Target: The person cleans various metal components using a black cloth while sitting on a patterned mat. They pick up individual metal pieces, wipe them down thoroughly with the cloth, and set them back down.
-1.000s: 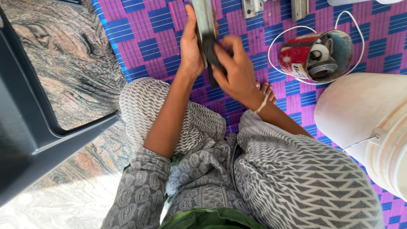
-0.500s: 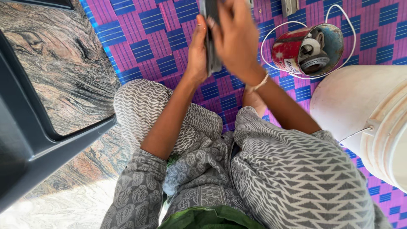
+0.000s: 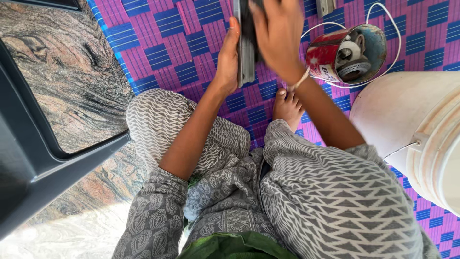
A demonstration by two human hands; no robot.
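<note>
My left hand (image 3: 229, 60) grips a long grey metal bar (image 3: 246, 62) held upright over the purple and blue woven mat (image 3: 172, 43). My right hand (image 3: 278, 36) presses a dark pad (image 3: 247, 24) against the upper part of the bar; the pad is mostly hidden by my fingers. The bar's top runs out of the frame. I sit cross-legged in grey patterned clothes, and my bare foot (image 3: 286, 106) shows below my right wrist.
A red tin can (image 3: 335, 57) with tape rolls inside and a white wire handle lies on its side at the right. A large white plastic bucket (image 3: 412, 129) stands by my right knee. A dark chair frame (image 3: 28, 158) over stone floor is at left. Metal pieces (image 3: 327, 7) lie at the top.
My right hand has slid with the dark pad up along the bar, away from me. The left hand keeps its grip. The view has shifted slightly.
</note>
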